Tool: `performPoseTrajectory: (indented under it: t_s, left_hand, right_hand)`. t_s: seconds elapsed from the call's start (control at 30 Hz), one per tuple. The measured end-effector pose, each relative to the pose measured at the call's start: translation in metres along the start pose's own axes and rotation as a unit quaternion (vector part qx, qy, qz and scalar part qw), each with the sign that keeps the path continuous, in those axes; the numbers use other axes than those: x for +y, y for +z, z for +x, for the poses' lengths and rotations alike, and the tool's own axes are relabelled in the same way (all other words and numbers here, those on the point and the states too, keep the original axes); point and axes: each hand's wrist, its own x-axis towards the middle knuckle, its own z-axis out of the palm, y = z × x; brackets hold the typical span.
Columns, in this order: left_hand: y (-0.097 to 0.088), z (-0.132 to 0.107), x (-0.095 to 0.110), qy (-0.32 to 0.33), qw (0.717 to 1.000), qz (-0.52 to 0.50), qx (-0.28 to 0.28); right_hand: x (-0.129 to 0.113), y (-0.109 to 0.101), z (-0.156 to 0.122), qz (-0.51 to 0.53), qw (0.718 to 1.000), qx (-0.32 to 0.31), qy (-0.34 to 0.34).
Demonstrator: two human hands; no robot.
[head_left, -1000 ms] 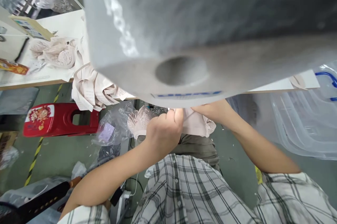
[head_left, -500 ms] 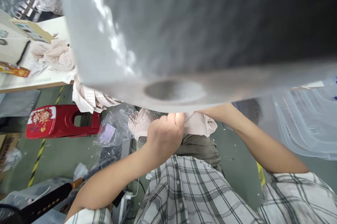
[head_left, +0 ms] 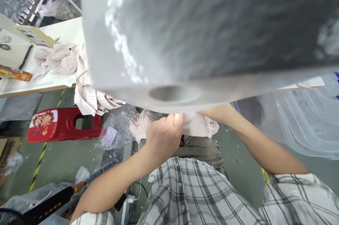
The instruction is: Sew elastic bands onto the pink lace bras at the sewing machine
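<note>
A large grey blurred shape (head_left: 201, 41), very close to the camera, covers the upper middle of the view. Just below its edge my left hand (head_left: 162, 137) is closed, pinching a pale pink lace garment (head_left: 197, 126) that lies over my lap. My right forearm (head_left: 254, 144) reaches in from the right to the same garment; the right hand itself is hidden behind the grey shape. More of the pink lace (head_left: 139, 124) bunches to the left of my left hand.
A white table (head_left: 53, 80) at left carries a heap of pink lace pieces (head_left: 59, 59) and hanging tagged pieces (head_left: 91, 99). A red stool (head_left: 62, 124) and a clear plastic bag (head_left: 113, 133) are on the green floor. Clear plastic bins (head_left: 309, 119) stand at right.
The view has shifted slightly, and the grey shape with it. My left hand stays pinched on the pink garment at the same spot.
</note>
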Motion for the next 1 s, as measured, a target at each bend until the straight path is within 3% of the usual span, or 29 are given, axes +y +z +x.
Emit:
performPoseTrajectory:
  t_s: [0.27, 0.43, 0.6, 0.67, 0.77, 0.87, 0.93, 1.0]
  left_hand:
    - [0.002, -0.002, 0.0, 0.002, 1.0, -0.016, 0.019]
    - [0.004, -0.009, -0.005, -0.045, 0.998, -0.036, -0.016]
    - [0.011, -0.021, -0.008, -0.092, 0.979, -0.18, -0.035]
    - [0.011, -0.025, -0.008, -0.164, 0.948, -0.272, -0.029]
    - [0.007, -0.028, -0.009, -0.272, 0.868, -0.412, -0.054]
    - [0.004, -0.03, -0.012, -0.249, 0.78, -0.556, -0.14]
    - [0.003, -0.034, -0.013, -0.223, 0.699, -0.652, -0.19]
    - [0.001, -0.042, -0.015, -0.242, 0.623, -0.717, -0.196]
  right_hand:
    - [0.002, -0.001, -0.003, -0.012, 1.0, 0.005, 0.019]
    - [-0.002, 0.001, -0.003, 0.018, 1.0, -0.008, 0.012]
    - [0.003, 0.006, -0.014, 0.023, 0.999, 0.036, 0.025]
    - [0.007, 0.007, -0.022, 0.016, 0.997, 0.07, 0.034]
    - [0.004, 0.007, -0.041, -0.014, 0.995, 0.075, 0.069]
    - [-0.015, 0.01, -0.068, -0.011, 0.995, -0.001, 0.102]
    - [-0.033, 0.016, -0.087, 0.033, 0.992, -0.049, 0.109]
    - [-0.048, 0.027, -0.1, 0.104, 0.985, -0.081, 0.115]
